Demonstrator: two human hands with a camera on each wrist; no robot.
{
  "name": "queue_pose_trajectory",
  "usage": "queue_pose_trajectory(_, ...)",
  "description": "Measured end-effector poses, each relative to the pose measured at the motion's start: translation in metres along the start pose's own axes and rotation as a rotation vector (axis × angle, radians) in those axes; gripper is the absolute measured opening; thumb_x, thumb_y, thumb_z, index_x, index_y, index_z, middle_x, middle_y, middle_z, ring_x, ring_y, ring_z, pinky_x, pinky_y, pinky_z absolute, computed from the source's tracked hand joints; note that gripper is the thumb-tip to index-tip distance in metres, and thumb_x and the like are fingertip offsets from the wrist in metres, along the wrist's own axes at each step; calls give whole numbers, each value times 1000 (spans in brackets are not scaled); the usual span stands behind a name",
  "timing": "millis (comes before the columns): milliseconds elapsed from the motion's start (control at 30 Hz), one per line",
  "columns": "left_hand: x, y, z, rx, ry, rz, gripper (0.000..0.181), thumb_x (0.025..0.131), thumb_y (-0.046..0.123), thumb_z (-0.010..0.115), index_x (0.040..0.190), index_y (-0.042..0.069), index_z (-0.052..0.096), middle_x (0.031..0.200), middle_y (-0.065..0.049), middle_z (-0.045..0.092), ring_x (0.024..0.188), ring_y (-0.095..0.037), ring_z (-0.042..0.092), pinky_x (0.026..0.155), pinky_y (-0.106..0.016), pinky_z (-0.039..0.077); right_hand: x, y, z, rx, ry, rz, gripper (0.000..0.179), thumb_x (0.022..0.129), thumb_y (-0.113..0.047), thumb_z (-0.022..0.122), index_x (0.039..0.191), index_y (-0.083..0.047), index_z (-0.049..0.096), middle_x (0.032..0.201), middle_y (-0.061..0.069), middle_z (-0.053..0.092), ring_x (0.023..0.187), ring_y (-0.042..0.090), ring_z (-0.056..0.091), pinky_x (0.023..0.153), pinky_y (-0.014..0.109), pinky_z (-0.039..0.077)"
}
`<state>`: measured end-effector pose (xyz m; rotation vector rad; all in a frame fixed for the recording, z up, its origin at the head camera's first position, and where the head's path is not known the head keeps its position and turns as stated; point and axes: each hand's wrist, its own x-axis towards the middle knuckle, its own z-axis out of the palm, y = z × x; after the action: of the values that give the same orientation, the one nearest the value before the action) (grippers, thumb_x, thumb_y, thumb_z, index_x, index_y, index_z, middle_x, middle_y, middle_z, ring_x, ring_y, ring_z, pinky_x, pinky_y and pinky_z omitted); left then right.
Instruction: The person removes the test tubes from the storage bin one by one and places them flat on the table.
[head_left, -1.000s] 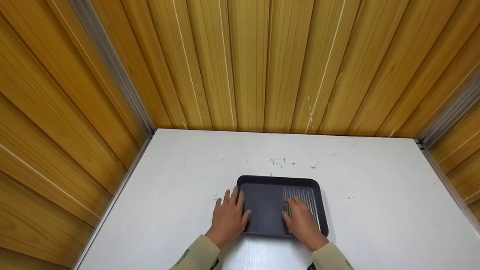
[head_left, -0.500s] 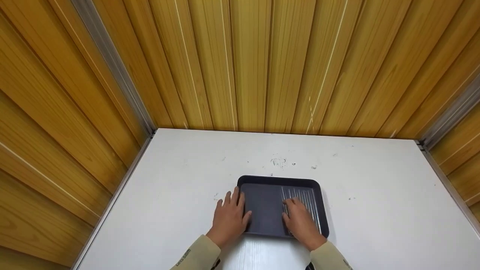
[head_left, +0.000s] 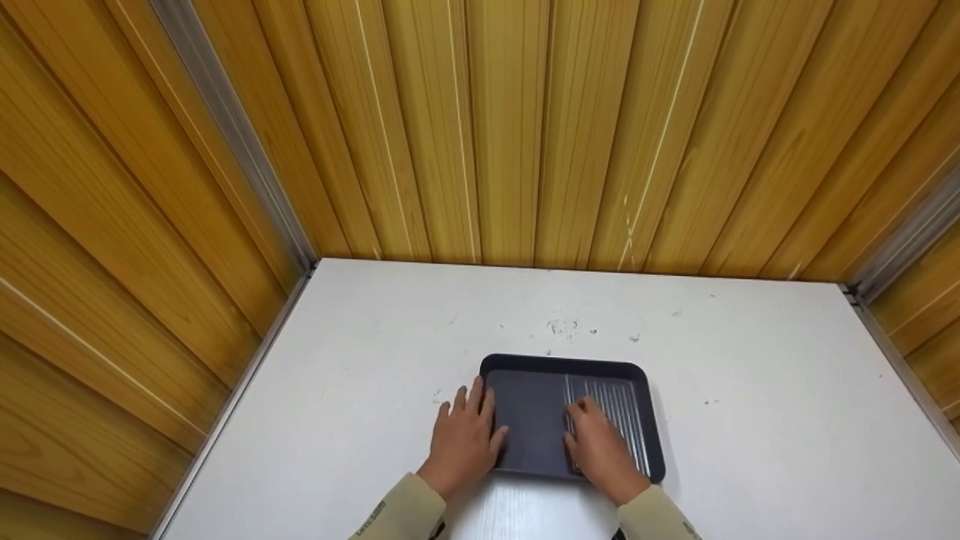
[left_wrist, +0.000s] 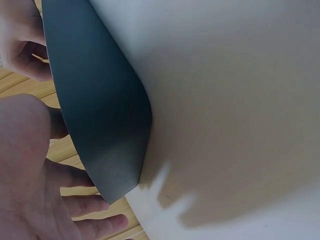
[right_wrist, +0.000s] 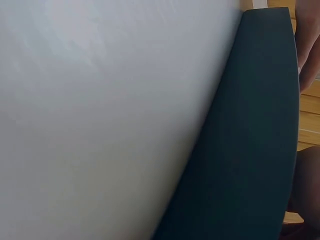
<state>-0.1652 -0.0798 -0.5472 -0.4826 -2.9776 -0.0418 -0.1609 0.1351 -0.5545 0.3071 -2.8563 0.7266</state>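
A dark rectangular tray (head_left: 559, 365) lies on the white table. In its right half, several thin shiny sticks (head_left: 621, 409) run front to back; their exact kind is unclear. The leftmost stick (head_left: 566, 386) stands a little apart from the others. Over these sticks my right hand (head_left: 602, 450) has its fingers curled, with thumb and forefinger pinching at the leftmost one. My left hand (head_left: 461, 442) rests against the tray's left side, fingers spread and thumb over the rim. The left wrist view shows the tray's outer wall (left_wrist: 100, 95) beside the left palm (left_wrist: 22, 160).
The white table (head_left: 360, 420) has small dark scuffs (head_left: 562, 327) behind the tray. Yellow wood-patterned panels (head_left: 502, 135) rise at the back and both sides. Metal corner strips (head_left: 247, 142) edge them.
The leftmost stick has shifted slightly left within the tray, widening the space between it and the others. My left hand keeps its place on the tray's side. The whole view drifts slightly.
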Motion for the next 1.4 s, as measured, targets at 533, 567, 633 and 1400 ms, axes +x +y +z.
queue_pose_trajectory(533, 0, 0, 1, -14, 12, 9, 62, 97, 49, 50, 143, 7, 46, 151, -16, 40, 131, -30, 49, 98, -48, 45, 1, 0, 5, -1, 4, -31, 32, 78, 0, 75, 108, 2, 66, 108, 19, 60, 87, 29, 65, 70, 39, 54)
queue_pose_trajectory(567, 0, 0, 1, -17, 15, 10, 62, 97, 49, 50, 142, 7, 46, 151, -16, 40, 130, -31, 49, 98, -48, 45, 1, 0, 5, -1, 6, -30, 32, 78, 0, 75, 108, 2, 67, 108, 19, 60, 87, 29, 65, 70, 40, 54)
queue_pose_trajectory(633, -1, 0, 1, -16, 17, 13, 62, 97, 48, 51, 142, 7, 46, 150, -16, 41, 130, -31, 50, 97, -48, 45, 1, 0, 5, -1, 12, -34, 31, 77, 1, 75, 107, 3, 67, 107, 19, 61, 87, 30, 66, 70, 41, 54)
queue_pose_trajectory(1400, 0, 3, 0, -1, 10, 18, 62, 97, 49, 50, 143, 7, 46, 150, -17, 41, 130, -30, 50, 97, -48, 45, 1, -1, 4, 44, 13, 0, 32, 80, 3, 65, 111, 2, 70, 111, 22, 62, 95, 31, 66, 75, 42, 54)
